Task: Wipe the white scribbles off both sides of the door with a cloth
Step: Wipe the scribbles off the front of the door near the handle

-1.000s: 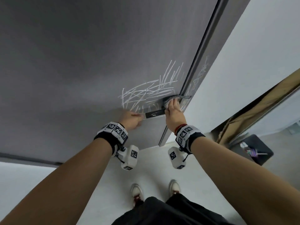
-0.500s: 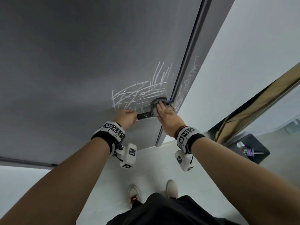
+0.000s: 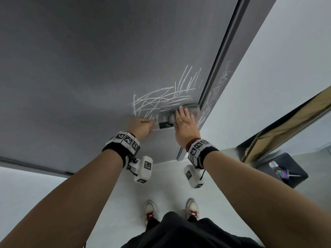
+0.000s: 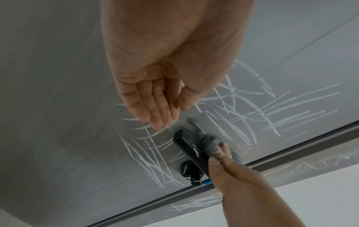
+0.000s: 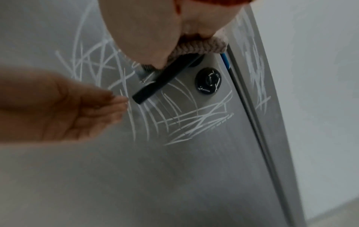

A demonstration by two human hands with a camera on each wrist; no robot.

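On the grey door (image 3: 89, 68), around the black lever handle (image 4: 191, 148), one tangle of white scribbles (image 3: 161, 101) is showing, with a second, fainter patch running along the narrow door edge (image 3: 217, 88) to the right. One grey knitted cloth (image 3: 192, 109) is lying bunched against the door face just above the handle, close to that edge. One right hand (image 3: 184, 122) is pressing the cloth flat against the door, fingers extended over it and thumb beside the handle. One left hand (image 4: 155, 86) is hovering just left of the handle tip, palm loose, fingers straight and close together, grasping nothing; whether its fingertips (image 4: 159, 124) are touching the door cannot be told. One round black lock (image 5: 208, 83) is sitting below the handle. Two wrist camera rigs, one on each forearm, are hanging under the wrists. Two white shoes (image 3: 150, 210) are standing on the pale floor (image 3: 53, 190) below. One dark tray (image 3: 295, 169) of small items is lying on the floor at far right.
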